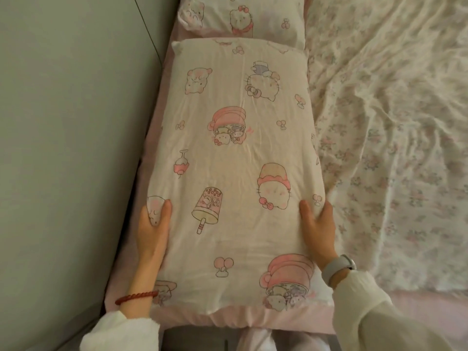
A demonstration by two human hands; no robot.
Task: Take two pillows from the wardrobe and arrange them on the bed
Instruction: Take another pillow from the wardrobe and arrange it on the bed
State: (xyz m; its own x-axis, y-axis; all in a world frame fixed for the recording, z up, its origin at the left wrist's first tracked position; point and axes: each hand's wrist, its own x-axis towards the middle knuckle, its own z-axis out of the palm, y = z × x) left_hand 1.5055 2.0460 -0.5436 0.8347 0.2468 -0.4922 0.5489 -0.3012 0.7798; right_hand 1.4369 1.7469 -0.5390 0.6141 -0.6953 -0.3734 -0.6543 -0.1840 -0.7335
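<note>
Left hand (152,224) at 8 o'clock, thumb on top, fingers curled around the pillow (233,173) edge, clamped. Red braided bracelet (136,297) on that wrist, white sleeve cuff (119,330) at 7 o'clock. Right hand (317,229) at 4 o'clock, thumb laid on top, fingers wrapped under the opposite edge, gripping. Pale watch (338,268) on that wrist, white sleeve (374,323) toward 5 o'clock.

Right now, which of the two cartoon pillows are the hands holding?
The nearer pillow, gripped at its sides by the left hand and right hand. The farther pillow lies untouched.
</note>
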